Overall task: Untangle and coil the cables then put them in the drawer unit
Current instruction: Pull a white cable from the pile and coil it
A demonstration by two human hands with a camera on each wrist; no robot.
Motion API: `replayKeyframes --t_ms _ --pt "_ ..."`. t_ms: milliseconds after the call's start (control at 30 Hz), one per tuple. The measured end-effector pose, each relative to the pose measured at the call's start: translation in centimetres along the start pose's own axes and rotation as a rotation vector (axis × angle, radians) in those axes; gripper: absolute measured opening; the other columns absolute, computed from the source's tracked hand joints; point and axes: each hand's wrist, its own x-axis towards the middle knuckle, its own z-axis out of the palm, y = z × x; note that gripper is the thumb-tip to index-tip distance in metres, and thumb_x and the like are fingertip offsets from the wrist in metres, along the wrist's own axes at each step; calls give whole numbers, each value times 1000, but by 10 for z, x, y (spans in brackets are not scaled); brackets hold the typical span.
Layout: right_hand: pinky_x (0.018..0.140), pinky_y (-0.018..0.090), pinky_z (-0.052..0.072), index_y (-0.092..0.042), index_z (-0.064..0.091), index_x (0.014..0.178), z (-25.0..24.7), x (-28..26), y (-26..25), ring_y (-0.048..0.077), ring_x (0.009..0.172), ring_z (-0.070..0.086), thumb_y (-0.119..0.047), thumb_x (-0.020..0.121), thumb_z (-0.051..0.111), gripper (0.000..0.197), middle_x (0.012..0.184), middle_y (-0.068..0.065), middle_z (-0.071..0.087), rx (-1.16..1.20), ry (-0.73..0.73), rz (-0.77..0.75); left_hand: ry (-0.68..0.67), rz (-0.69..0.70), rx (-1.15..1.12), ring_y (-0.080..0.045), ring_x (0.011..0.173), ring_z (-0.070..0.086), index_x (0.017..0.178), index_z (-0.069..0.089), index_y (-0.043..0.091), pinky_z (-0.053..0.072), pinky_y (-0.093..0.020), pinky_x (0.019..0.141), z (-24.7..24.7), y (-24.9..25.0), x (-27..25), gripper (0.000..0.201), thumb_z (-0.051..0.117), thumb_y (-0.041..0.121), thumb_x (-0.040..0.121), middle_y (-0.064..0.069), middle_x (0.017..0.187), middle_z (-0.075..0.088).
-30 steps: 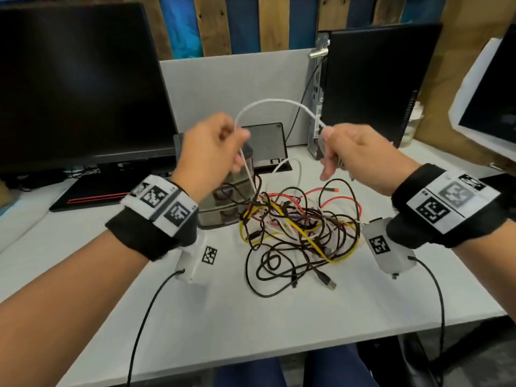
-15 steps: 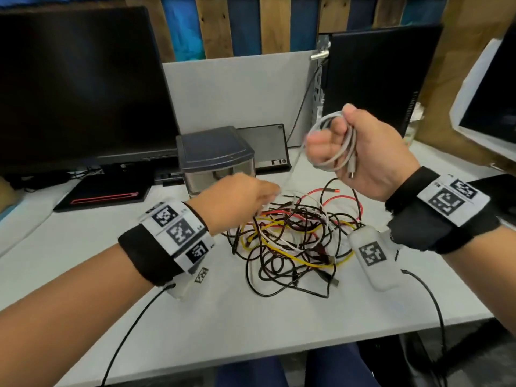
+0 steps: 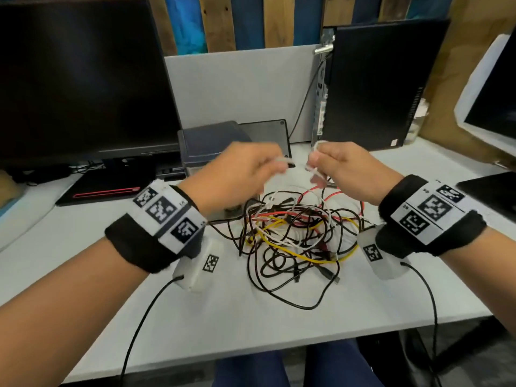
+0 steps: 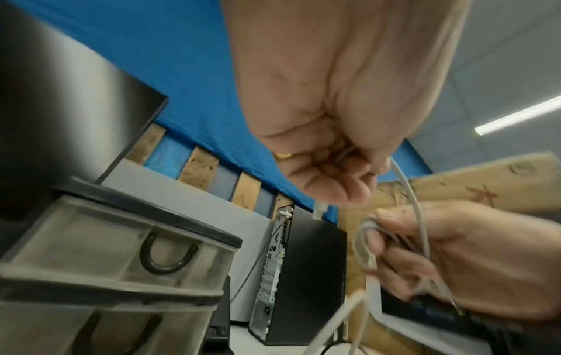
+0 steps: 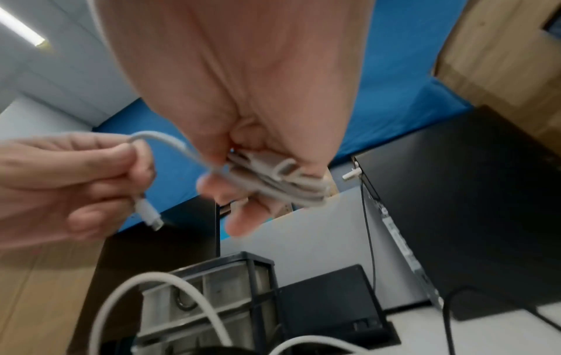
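Observation:
A white cable [image 5: 170, 141] runs between both hands above the desk. My right hand [image 3: 317, 160] grips its coiled loops [image 5: 273, 177], several turns bunched in the curled fingers. My left hand [image 3: 275, 163] pinches the free end just behind the white plug [image 5: 148, 213], which hangs below the fingers [image 4: 327, 173]. The hands are a short gap apart. Under them a tangle of black, yellow, red and white cables [image 3: 293, 238] lies on the white desk [image 3: 195, 317]. The drawer unit [image 3: 209, 141], dark lid and clear drawers [image 4: 121, 252], stands behind my left hand with its drawers closed.
A large black monitor [image 3: 78, 79] stands at the back left with a dark laptop [image 3: 106, 188] under it. A black computer tower [image 3: 377, 79] is at the back right, a flat black box [image 3: 265, 135] beside the drawer unit. Another screen [image 3: 491, 107] sits at the far right.
My left hand rose from the tangle and now holds the white cable's free end. My right hand came down and inward with the coil, so the hands are close together.

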Motion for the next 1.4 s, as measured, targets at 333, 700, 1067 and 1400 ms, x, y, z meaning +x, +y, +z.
replayKeyframes --t_ms 333,700,1067,1400 --pt "66 35 58 -9 43 70 5 -5 -21 16 47 42 -35 99 34 40 56 4 32 996 -191 -6 -76 -215 -683 -9 65 50 107 61 26 49 -30 71 21 0 4 47 34 59 87 2 74 46" --pt "65 31 42 -13 67 80 5 -3 -8 21 66 49 -33 93 48 31 72 7 55 737 -91 -13 71 -240 -814 -9 54 39 69 54 28 38 -24 54 24 3 8 34 42 40 98 7 57 41" --pt "71 33 52 -8 71 94 2 7 -8 20 70 59 -9 95 54 18 75 12 66 396 31 -16 37 -297 -772 -6 54 44 94 55 6 42 -20 55 21 -17 2 38 38 39 100 3 66 48" --pt "78 42 55 -7 71 91 4 0 -20 24 69 59 -5 95 51 20 72 14 63 485 -91 2 212 -354 -411 -8 63 65 97 70 13 57 -17 63 22 -27 -1 13 57 16 94 -7 77 70"
